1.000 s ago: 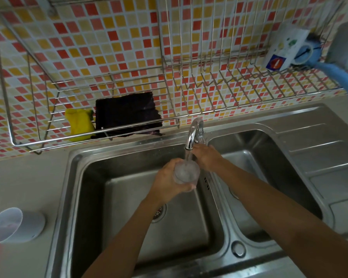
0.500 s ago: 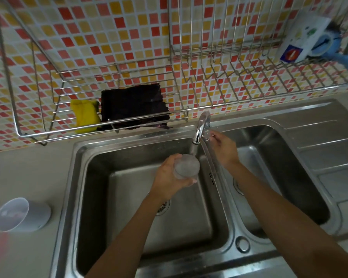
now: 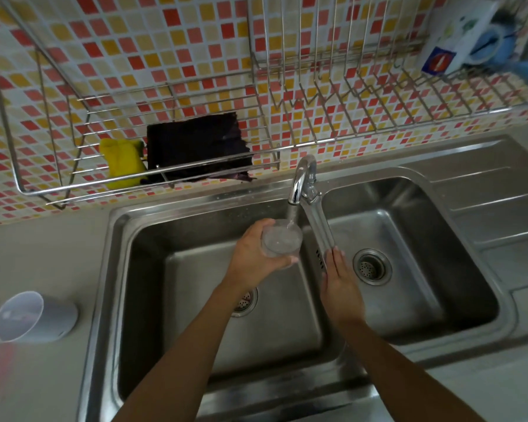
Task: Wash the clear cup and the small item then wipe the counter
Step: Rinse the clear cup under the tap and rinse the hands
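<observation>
A white cup lies on its side at the far left of the grey table, its open mouth turned toward the camera, well apart from the sink. Above it, a wire rack hangs against the wall of red, orange and yellow tiles. A yellow sponge stands in the rack, and just to its right is a dark cloth.

Below the rack is a steel double sink. The left hand reaches over the left basin, with its fingers and thumb curled round the clear cup. It holds the cup upright above the basin, right under the spout of the tap. A stream of water runs from the spout into the cup, which looks full.

The right hand is just beside the cup, over the near edge of the right basin, by the ridge between the two basins. Its fingers are straight and close together and hold nothing. I cannot tell whether it touches the metal. The round drain of the right basin is just to its right.

At the top right, a white mug rests tilted on the rack.
</observation>
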A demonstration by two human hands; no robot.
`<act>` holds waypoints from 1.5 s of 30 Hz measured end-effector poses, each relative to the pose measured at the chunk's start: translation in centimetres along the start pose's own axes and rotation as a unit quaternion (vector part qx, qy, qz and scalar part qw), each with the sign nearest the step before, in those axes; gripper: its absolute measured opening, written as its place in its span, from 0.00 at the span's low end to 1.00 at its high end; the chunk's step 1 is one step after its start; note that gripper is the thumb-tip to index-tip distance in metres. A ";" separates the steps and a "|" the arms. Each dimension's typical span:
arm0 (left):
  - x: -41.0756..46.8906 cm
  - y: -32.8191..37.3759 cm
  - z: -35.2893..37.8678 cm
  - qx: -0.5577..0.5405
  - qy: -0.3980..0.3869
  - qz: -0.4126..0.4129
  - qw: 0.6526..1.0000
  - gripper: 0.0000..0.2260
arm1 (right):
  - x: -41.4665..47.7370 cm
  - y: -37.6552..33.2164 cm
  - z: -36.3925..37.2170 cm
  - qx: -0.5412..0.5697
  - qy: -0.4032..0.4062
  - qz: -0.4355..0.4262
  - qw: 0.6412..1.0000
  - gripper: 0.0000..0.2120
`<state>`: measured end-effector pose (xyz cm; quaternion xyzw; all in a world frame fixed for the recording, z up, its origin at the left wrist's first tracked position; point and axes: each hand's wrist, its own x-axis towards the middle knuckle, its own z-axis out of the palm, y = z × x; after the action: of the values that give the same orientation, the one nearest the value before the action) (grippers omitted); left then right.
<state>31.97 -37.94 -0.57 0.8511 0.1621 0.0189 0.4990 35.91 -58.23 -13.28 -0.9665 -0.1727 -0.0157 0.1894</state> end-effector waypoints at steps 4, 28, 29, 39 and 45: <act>0.3 0.0 0.5 0.013 0.009 0.001 1.000 0.38 | -0.3 0.3 0.5 -0.015 0.000 -0.009 1.000 0.23; -1.8 -8.7 -1.1 0.289 -0.052 0.008 0.956 0.38 | -0.3 -0.2 0.3 -0.011 0.032 -0.009 0.999 0.22; -1.9 -9.1 -1.2 0.323 -0.054 0.006 0.945 0.37 | -0.3 -0.2 0.2 -0.007 0.033 -0.006 0.999 0.22; -2.5 -11.8 -2.3 0.501 -0.030 -0.003 0.865 0.37 | -0.4 -0.3 0.7 0.007 0.052 -0.001 0.999 0.22; -2.2 -12.2 -2.2 0.572 -0.041 0.016 0.819 0.34 | -0.5 -0.5 0.5 -0.008 0.041 0.006 0.999 0.24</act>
<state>26.29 -31.23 -9.66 0.9859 0.1097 -0.1042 -0.0720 35.21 -57.77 -13.60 -0.9675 -0.1588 -0.0558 0.1887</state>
